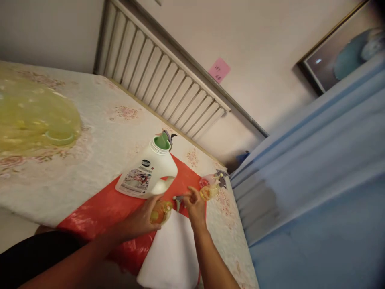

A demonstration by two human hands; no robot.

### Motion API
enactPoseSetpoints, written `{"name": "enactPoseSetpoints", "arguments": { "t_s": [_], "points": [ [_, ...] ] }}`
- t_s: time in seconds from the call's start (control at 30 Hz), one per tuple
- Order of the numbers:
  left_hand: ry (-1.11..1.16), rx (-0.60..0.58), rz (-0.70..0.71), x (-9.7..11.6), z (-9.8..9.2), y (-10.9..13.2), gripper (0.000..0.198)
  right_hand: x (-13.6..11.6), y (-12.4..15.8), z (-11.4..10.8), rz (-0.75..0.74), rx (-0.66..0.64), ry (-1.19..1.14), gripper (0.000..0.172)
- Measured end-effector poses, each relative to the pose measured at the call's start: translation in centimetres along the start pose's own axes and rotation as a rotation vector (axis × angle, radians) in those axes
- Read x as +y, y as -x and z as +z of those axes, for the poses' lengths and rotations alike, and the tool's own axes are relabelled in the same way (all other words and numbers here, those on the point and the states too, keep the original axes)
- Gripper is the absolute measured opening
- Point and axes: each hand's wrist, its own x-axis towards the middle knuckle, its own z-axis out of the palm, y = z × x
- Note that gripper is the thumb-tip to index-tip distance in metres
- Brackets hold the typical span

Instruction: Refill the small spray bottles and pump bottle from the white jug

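My left hand (147,216) is closed around a small clear container (161,212) with yellow-orange liquid, tilted over the red plastic sheet. Just to its right, the fingers of my right hand (194,200) pinch a small grey-and-white piece that looks like a spray nozzle (178,202). Behind my left hand stands a large white jug (162,164), uncapped, with a green inner spout and a printed label. White cloth or paper (173,253) lies below both hands. Beyond my right hand sits a clear container with yellow contents (207,193), beside a pinkish clear one (204,180).
The red plastic sheet (93,208) covers part of a table with a floral cloth (99,148). At far left rests a large translucent yellow bag (36,116). A white radiator (162,72) runs behind the table; a blue curtain (315,184) hangs along the right side.
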Motion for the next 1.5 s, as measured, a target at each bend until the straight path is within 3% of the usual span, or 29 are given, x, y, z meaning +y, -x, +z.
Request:
{"name": "enactPoseSetpoints", "arguments": {
  "t_s": [0.2,0.37,0.57,0.87,1.1,1.5],
  "points": [
    [-0.134,0.098,0.0,-0.1,1.2,0.1,0.073,6.0,8.4,-4.8,0.136,0.047,0.022,0.016],
    [-0.162,0.14,-0.004,1.1,1.5,0.4,0.066,8.8,11.5,-6.3,0.081,0.16,0.157,0.013],
    [-0.155,0.186,-0.047,1.0,2.7,0.6,0.068,10.7,11.8,-6.1,-0.016,0.19,0.216,0.02],
    [-0.194,0.283,-0.074,-0.2,3.9,0.5,0.072,11.5,12.3,-6.1,-0.125,0.251,0.218,0.02],
    [-0.321,0.374,-0.058,-2.0,4.1,0.4,0.073,12.1,12.5,-6.0,-0.186,0.276,0.211,0.024],
    [-0.423,0.451,-0.017,-2.5,4.3,0.4,0.074,12.3,12.5,-6.2,-0.204,0.245,0.223,0.024]
  ]
}}
